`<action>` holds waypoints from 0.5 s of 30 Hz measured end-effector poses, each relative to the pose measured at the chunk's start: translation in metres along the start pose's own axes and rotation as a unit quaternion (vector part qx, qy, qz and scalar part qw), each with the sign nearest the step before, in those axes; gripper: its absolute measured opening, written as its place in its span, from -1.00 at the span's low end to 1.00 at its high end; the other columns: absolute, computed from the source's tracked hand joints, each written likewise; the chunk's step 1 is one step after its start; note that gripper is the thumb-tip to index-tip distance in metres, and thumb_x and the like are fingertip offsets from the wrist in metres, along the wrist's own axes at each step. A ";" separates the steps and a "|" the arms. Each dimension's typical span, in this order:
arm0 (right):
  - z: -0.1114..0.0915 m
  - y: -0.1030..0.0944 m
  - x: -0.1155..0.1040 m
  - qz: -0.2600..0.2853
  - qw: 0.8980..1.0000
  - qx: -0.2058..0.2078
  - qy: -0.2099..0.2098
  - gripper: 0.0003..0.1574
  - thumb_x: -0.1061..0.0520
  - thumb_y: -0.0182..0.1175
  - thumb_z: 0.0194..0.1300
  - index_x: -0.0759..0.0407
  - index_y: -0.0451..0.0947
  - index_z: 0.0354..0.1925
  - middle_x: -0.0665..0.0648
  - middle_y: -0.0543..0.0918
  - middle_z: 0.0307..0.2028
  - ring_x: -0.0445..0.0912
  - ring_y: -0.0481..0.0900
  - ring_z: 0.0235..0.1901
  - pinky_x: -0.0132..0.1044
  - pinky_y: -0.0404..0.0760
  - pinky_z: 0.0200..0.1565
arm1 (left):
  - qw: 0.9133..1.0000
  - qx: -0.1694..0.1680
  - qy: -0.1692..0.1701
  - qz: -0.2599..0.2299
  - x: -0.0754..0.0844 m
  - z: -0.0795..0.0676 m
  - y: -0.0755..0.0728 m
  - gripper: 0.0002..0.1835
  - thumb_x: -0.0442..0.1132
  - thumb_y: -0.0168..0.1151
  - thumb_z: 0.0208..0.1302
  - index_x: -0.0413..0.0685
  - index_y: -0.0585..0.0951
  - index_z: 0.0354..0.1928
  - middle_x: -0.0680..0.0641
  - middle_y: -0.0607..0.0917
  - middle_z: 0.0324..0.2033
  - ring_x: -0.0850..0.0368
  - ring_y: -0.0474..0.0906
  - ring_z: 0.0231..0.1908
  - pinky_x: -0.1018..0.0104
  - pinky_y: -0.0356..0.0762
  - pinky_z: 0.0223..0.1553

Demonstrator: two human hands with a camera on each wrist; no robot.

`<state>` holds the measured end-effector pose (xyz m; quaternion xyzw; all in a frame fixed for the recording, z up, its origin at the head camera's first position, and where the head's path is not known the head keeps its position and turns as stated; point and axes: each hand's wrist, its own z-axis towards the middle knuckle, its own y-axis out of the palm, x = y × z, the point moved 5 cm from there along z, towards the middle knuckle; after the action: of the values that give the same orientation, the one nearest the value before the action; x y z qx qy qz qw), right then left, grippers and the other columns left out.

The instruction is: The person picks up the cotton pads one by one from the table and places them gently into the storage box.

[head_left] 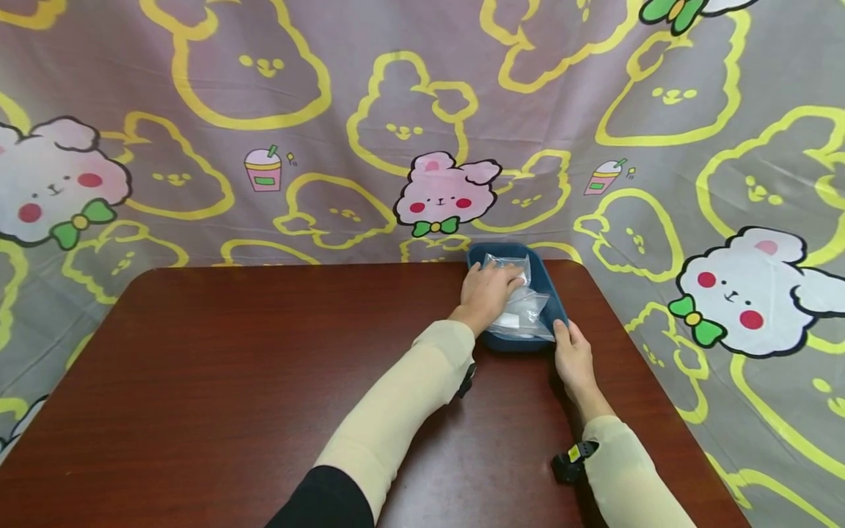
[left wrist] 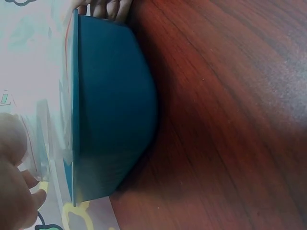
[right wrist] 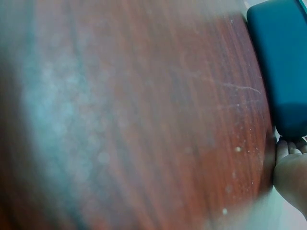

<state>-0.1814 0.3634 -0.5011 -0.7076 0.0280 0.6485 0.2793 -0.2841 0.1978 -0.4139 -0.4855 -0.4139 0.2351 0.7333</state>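
A dark blue plastic bin (head_left: pixel 553 293) stands at the table's far right corner, holding several clear plastic bags (head_left: pixel 528 302). Over the bags lies my left hand (head_left: pixel 487 287), its thumb spread away from the fingers and its fingertips down among the plastic. In the left wrist view, that hand (left wrist: pixel 17 182) is beside a clear bag (left wrist: pixel 36 148) that stands above the rim. My right hand (head_left: pixel 574 359) grips the bin's near right corner, thumb at the rim and the other fingers along the outer wall. White pieces show inside the bags, partly hidden by plastic.
The brown wooden table (head_left: pixel 264 367) reaches to a patterned cloth (head_left: pixel 370 147) hanging behind it and on both sides. Close to the bin are the table's back and right edges. Each wrist carries a small black camera (head_left: pixel 568 466).
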 end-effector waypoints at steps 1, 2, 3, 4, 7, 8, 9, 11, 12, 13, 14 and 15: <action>0.000 0.000 0.000 0.000 1.000 0.000 0.000 -0.29 -0.22 -0.13 0.59 0.22 0.36 0.40 0.31 0.41 0.33 0.11 0.27 0.32 0.06 0.16 0.40 | 1.000 0.001 0.001 0.001 0.000 0.000 0.001 -0.53 0.10 -0.09 0.57 0.31 0.48 0.41 0.15 0.48 0.35 0.04 0.26 0.44 -0.01 0.02 0.49; 0.001 0.000 0.001 0.000 1.000 0.000 0.000 -0.29 -0.22 -0.13 0.59 0.22 0.36 0.40 0.31 0.41 0.33 0.11 0.27 0.32 0.06 0.16 0.40 | 1.000 0.002 0.002 0.004 0.001 0.001 0.002 -0.54 0.10 -0.09 0.57 0.32 0.48 0.40 0.15 0.49 0.35 0.04 0.27 0.43 -0.01 0.03 0.49; 0.001 0.000 0.001 0.000 1.000 0.000 0.000 -0.30 -0.22 -0.13 0.59 0.23 0.36 0.40 0.31 0.42 0.33 0.11 0.27 0.32 0.06 0.16 0.40 | 1.000 0.003 0.003 0.006 0.001 0.001 0.003 -0.54 0.10 -0.10 0.57 0.32 0.48 0.40 0.16 0.49 0.34 0.04 0.27 0.43 -0.01 0.03 0.49; 0.001 0.000 0.001 0.003 1.000 0.001 0.000 -0.30 -0.21 -0.12 0.59 0.23 0.37 0.39 0.31 0.42 0.32 0.11 0.27 0.31 0.05 0.17 0.40 | 1.000 0.003 0.004 0.009 0.001 0.002 0.004 -0.54 0.10 -0.10 0.57 0.32 0.49 0.40 0.16 0.49 0.34 0.05 0.27 0.43 -0.01 0.04 0.48; 0.000 0.001 -0.001 0.010 1.000 0.004 -0.002 -0.33 -0.19 -0.11 0.60 0.24 0.39 0.38 0.32 0.44 0.31 0.10 0.29 0.30 0.02 0.17 0.40 | 1.000 0.002 0.006 0.014 0.002 0.003 0.005 -0.54 0.11 -0.10 0.57 0.33 0.48 0.40 0.17 0.50 0.34 0.05 0.27 0.43 0.00 0.04 0.48; 0.000 0.001 -0.001 0.012 1.000 0.005 -0.004 -0.33 -0.18 -0.10 0.60 0.24 0.39 0.37 0.33 0.45 0.30 0.10 0.29 0.29 0.01 0.17 0.39 | 1.000 0.000 0.007 0.015 0.003 0.004 0.005 -0.54 0.11 -0.10 0.57 0.34 0.48 0.40 0.18 0.50 0.34 0.05 0.27 0.43 0.00 0.04 0.49; 0.000 0.001 -0.002 0.014 1.000 0.005 -0.005 -0.34 -0.17 -0.10 0.60 0.25 0.39 0.37 0.33 0.45 0.30 0.10 0.30 0.29 0.01 0.17 0.40 | 1.000 -0.001 0.009 0.015 0.003 0.004 0.005 -0.54 0.11 -0.10 0.57 0.34 0.48 0.41 0.18 0.50 0.34 0.05 0.27 0.43 0.00 0.03 0.49; -0.001 0.001 -0.003 0.014 1.000 0.007 -0.006 -0.34 -0.17 -0.10 0.60 0.25 0.39 0.37 0.34 0.45 0.30 0.10 0.30 0.29 0.01 0.16 0.40 | 1.000 -0.003 0.011 0.012 0.004 0.004 0.005 -0.53 0.12 -0.10 0.56 0.34 0.47 0.41 0.18 0.50 0.34 0.04 0.26 0.43 0.00 0.02 0.49; -0.001 0.001 -0.003 0.014 1.000 0.007 -0.006 -0.34 -0.16 -0.10 0.60 0.25 0.39 0.37 0.34 0.45 0.30 0.11 0.30 0.29 0.01 0.16 0.41 | 1.000 -0.004 0.012 0.010 0.005 0.004 0.005 -0.53 0.12 -0.10 0.56 0.34 0.46 0.41 0.18 0.50 0.34 0.03 0.25 0.44 0.01 0.00 0.50; -0.001 0.000 -0.004 0.014 1.000 0.007 -0.005 -0.34 -0.16 -0.10 0.60 0.25 0.39 0.37 0.34 0.45 0.30 0.11 0.30 0.29 0.02 0.15 0.41 | 1.000 -0.004 0.013 0.008 0.005 0.004 0.005 -0.52 0.12 -0.10 0.56 0.33 0.46 0.42 0.18 0.50 0.34 0.03 0.25 0.44 0.01 -0.01 0.50; -0.001 0.000 -0.003 0.011 1.000 0.008 -0.005 -0.34 -0.17 -0.11 0.60 0.24 0.39 0.37 0.34 0.45 0.30 0.11 0.30 0.30 0.02 0.16 0.41 | 1.000 -0.002 0.014 0.006 0.006 0.004 0.005 -0.52 0.12 -0.10 0.56 0.32 0.47 0.42 0.17 0.50 0.34 0.03 0.26 0.44 0.01 -0.01 0.50; -0.001 0.000 -0.003 0.009 1.000 0.008 -0.004 -0.34 -0.17 -0.11 0.60 0.24 0.39 0.38 0.33 0.45 0.30 0.11 0.30 0.30 0.02 0.15 0.41 | 1.000 -0.002 0.015 0.004 0.006 0.004 0.005 -0.51 0.13 -0.10 0.56 0.30 0.46 0.42 0.17 0.49 0.34 0.03 0.26 0.44 0.01 -0.01 0.50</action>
<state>-0.1813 0.3616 -0.4983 -0.7025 0.0382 0.6534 0.2794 -0.2836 0.2064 -0.4152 -0.4922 -0.4010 0.2303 0.7375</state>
